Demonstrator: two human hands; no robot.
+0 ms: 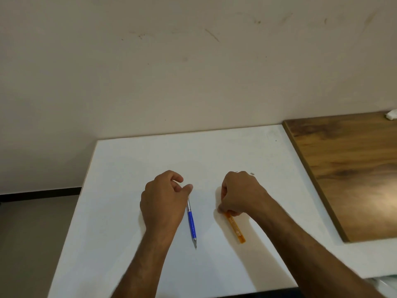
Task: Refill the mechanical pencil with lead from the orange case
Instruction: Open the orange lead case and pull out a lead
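Mechanical pencil, blue with a silver upper part and tip, lies on the white table near its middle, tip pointing toward the person. The wall behind is pale and scuffed, meeting the table's far edge. The white table has bare room on all sides of the two items: a wide stretch toward the far edge and a broad strip toward the left edge, beyond which the floor shows. On the right a brown wooden board lies over the white top, well apart from the items, with a small white object at its far corner. The left hand is loosely curled above the pencil's silver end, thumb and forefinger close together; whether they touch the pencil cannot be told. The right hand is curled with its fingertips pinching the far end of the orange case, which lies flat on the table beside the pencil, apart from it and roughly parallel.
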